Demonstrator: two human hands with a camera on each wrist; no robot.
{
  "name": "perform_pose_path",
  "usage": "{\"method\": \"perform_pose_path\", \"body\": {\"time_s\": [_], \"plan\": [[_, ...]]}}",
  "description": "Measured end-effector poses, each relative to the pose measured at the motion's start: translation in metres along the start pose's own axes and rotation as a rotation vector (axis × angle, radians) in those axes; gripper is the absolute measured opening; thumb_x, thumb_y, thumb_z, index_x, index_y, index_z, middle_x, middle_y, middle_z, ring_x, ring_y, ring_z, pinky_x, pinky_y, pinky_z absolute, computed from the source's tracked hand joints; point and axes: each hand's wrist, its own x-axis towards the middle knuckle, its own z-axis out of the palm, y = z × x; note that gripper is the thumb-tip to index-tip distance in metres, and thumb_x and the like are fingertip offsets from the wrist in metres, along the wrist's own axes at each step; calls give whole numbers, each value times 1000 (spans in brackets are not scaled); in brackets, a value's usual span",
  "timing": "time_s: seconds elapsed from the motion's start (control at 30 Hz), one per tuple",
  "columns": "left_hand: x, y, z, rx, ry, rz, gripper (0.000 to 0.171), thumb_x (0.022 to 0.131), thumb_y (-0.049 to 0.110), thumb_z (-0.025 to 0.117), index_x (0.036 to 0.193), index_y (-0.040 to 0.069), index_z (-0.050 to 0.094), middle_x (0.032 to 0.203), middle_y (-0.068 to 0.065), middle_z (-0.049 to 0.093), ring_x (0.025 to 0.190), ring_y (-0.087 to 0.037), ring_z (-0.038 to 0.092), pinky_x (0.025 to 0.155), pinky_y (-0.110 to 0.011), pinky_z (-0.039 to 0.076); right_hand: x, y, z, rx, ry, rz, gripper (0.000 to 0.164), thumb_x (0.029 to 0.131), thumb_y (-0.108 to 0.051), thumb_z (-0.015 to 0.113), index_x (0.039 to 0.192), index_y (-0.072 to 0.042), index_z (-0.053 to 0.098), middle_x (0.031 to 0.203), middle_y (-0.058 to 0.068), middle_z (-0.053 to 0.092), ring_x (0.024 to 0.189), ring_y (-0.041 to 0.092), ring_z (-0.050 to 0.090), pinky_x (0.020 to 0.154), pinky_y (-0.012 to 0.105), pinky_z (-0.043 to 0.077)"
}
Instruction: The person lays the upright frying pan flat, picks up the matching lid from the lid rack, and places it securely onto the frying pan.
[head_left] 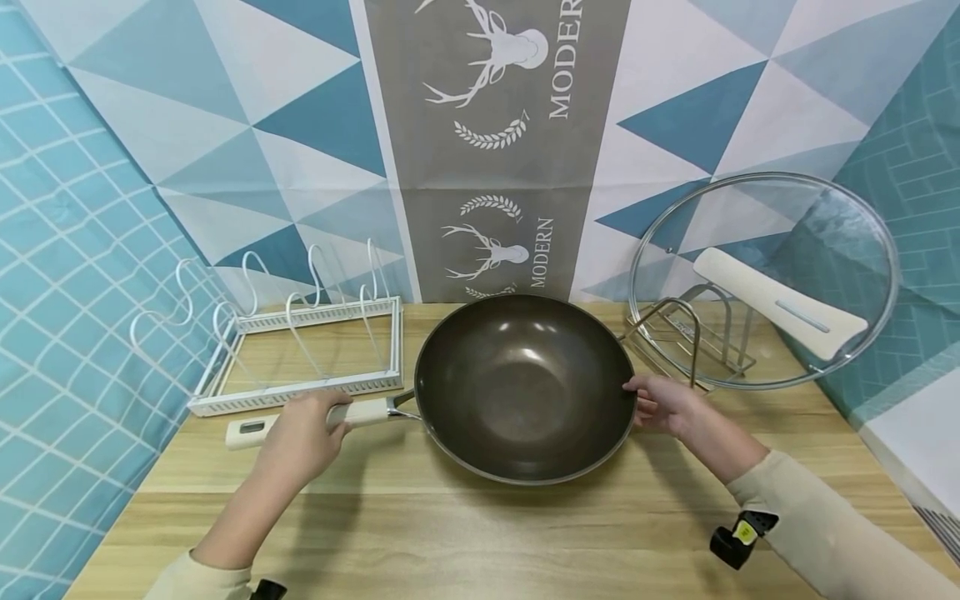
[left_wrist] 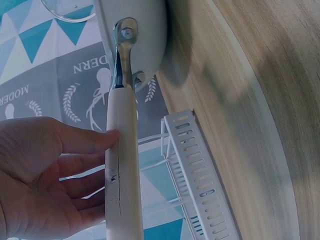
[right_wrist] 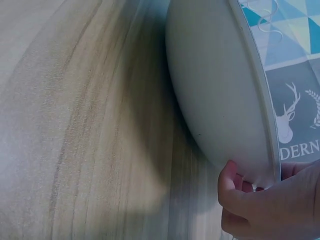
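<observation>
Tabletop [head_left: 480,542], wok [head_left: 525,392] between both grips [head_left: 303,429] [head_left: 666,405]

Wood-grain tabletop [head_left: 487,542], lt. brown w/ pale streaks. On it, just beyond L hand [head_left: 303,433]: white slotted-frame rack [head_left: 375,382] w/ curved wire dividers. Just beyond R hand [head_left: 667,407]: brass-tone wire lid stand [head_left: 697,329]. Wok [head_left: 525,392] b/w hands, over tabletop; can't tell if base touches.

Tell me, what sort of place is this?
Probably a kitchen, or a corner made up like one. You can see a big pan, a glass lid standing on its edge, and a white rack with wire loops.
</observation>
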Motion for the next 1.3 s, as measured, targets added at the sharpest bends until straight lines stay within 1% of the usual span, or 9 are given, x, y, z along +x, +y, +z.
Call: {"method": "perform_pose_path", "body": {"time_s": [0.03, 0.17, 0.43, 0.5, 0.6, 0.7, 0.93, 1.13, 1.3], "plan": [[0, 0, 0, 0, 1, 1, 26, 76, 2, 75, 101, -1, 70, 97, -22, 71, 93, -45, 64, 80, -55, 52, -1, 0, 1, -23, 6, -12, 4, 92, -5, 49, 93, -9, 51, 82, -2, 56, 70, 6, 56, 62, 20, 46], [-1, -1, -1, -1, 8, 14, 26, 75, 2, 75, 100, -1, 70, 96, -21, 71, 93, -44, 64, 81, -55, 52, -5, 2, 2, -50, 39, -33, 18, 91, -3, 50, 81, -15, 58, 86, 0, 52, 71, 7, 56, 63, 21, 46], [-4, -3, -3, 4, -22, 11, 26, 76, 2, 75, 101, -1, 69, 99, -21, 71, 96, -45, 63, 82, -55, 51, -8, 8, 1, -80, 27, -43, 10, 90, -2, 50, 95, -10, 52, 86, 0, 53, 73, 7, 57, 68, 21, 49], [-5, -3, -4, 4, -30, 9, 25, 76, 3, 75, 101, -1, 69, 99, -21, 71, 97, -45, 63, 83, -55, 51, -9, 9, 1, -82, 26, -40, 11, 90, -2, 50, 99, -8, 50, 90, 2, 51, 75, 7, 57, 70, 21, 50], [-5, -4, -3, 4, -34, 4, 26, 77, 3, 74, 102, -1, 69, 99, -22, 70, 97, -45, 63, 83, -55, 51, -11, 12, 2, -83, 27, -33, 18, 90, -2, 49, 106, -7, 42, 101, 6, 46, 78, 7, 56, 72, 21, 52], [-5, -5, -3, 4, -35, -2, 26, 77, 3, 74, 102, 0, 69, 100, -22, 70, 97, -46, 63, 82, -55, 52, -13, 14, 1, -76, 30, -31, 19, 90, -2, 50, 106, -7, 41, 106, 8, 42, 80, 8, 56, 72, 21, 52], [-4, -6, -3, 5, -28, -4, 26, 77, 1, 73, 102, 0, 69, 100, -21, 71, 96, -46, 63, 80, -55, 52, -18, 19, 1, -50, 25, -28, 10, 89, -3, 52, 94, -12, 50, 87, 0, 54, 75, 7, 58, 68, 21, 50], [-2, -7, -2, 6, -12, 16, 26, 76, 0, 72, 102, -2, 69, 99, -22, 71, 95, -47, 63, 82, -57, 51, -21, 22, 0, -58, 4, -35, 11, 90, -4, 51, 92, -14, 54, 88, -1, 56, 76, 7, 59, 70, 24, 49], [1, -8, -2, 1, -7, 34, 26, 76, 0, 72, 102, -2, 69, 98, -22, 71, 94, -47, 63, 83, -57, 51, -23, 23, 0, -54, 7, -37, 13, 90, -4, 52, 92, -16, 57, 90, -1, 56, 78, 7, 60, 74, 26, 50]]}}
